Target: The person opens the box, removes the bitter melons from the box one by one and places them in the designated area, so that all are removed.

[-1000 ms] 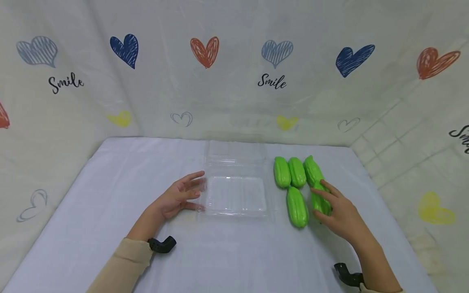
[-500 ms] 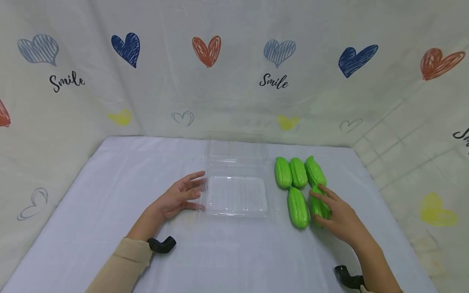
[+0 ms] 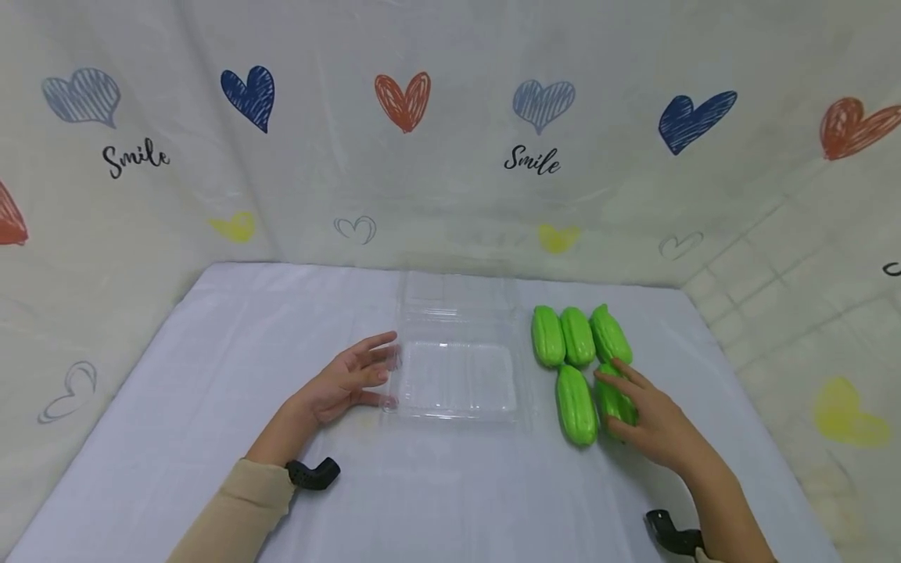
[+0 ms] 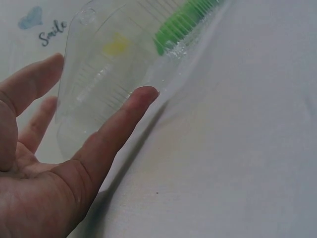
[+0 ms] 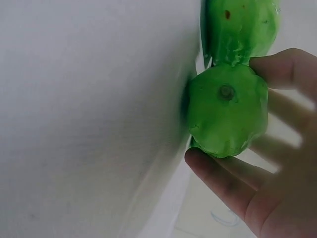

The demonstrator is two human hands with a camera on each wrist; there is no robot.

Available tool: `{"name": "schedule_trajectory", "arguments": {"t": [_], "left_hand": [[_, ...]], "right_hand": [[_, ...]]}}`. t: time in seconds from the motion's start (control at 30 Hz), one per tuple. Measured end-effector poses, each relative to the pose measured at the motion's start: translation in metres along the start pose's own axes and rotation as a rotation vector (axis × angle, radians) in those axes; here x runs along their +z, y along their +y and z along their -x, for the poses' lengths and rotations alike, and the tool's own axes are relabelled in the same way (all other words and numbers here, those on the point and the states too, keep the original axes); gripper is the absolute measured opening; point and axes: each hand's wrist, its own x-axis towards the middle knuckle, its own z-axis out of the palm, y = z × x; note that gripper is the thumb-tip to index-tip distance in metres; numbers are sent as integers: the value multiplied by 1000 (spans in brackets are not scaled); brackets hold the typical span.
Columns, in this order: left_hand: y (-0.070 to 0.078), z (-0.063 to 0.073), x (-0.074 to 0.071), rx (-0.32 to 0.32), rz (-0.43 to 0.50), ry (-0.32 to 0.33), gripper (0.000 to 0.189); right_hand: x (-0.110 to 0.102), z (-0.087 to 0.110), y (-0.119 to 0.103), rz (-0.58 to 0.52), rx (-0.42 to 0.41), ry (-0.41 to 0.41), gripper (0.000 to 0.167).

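My left hand (image 3: 352, 379) touches the left edge of a clear plastic clamshell box (image 3: 457, 378), its fingers and thumb spread along that side. The lid of the box (image 3: 457, 295) is raised behind the base. In the left wrist view the thumb (image 4: 121, 121) lies along the box's near side. My right hand (image 3: 655, 418) has its thumb and fingers around a glossy ridged green cucumber (image 5: 228, 111), the near right one of the group. In the head view the hand covers part of it. Thumb and fingertip sit on opposite sides of it.
Three cucumbers stand in a row farther back: a left one (image 3: 547, 336), a middle one (image 3: 577, 336) and a right one (image 3: 611, 335). Another cucumber (image 3: 577, 407) lies in front, beside the right hand. A white cloth (image 3: 450, 500) covers the table; a printed curtain (image 3: 450, 180) hangs behind.
My right hand has shifted slightly toward me, and the near right cucumber with it. The left hand and the box stay put; the whole head view has drifted a little.
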Motion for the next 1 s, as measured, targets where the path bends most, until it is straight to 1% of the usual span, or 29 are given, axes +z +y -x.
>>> {"name": "schedule_trajectory", "arguments": {"t": [0.13, 0.3, 0.5, 0.57, 0.63, 0.7, 0.77, 0.83, 0.9, 1.0], "left_hand": [[-1, 4, 0, 5, -12, 1, 74], [1, 7, 1, 18, -22, -1, 73], [1, 8, 0, 19, -32, 5, 68], [3, 10, -1, 25, -53, 10, 67], [7, 13, -3, 27, -96, 17, 66], [14, 18, -4, 30, -158, 31, 66], [24, 23, -6, 36, -239, 53, 65], [34, 30, -9, 61, -325, 79, 63], [46, 36, -10, 97, -439, 126, 63], [61, 41, -11, 149, -668, 219, 63]], "right_hand": [[1, 2, -1, -15, -4, -8, 65], [1, 4, -1, -26, -15, 6, 63], [-4, 5, -2, -6, -29, 15, 65], [-7, 4, -4, 7, -33, 19, 65], [-11, 2, -5, 23, -38, 22, 65], [-16, -2, -7, 46, -47, 22, 65], [-21, -6, -10, 61, -56, 17, 66], [-27, -11, -16, 64, -65, 24, 66], [-31, -17, -25, 64, -67, 33, 66], [-35, -28, -41, 58, -63, 56, 68]]}}
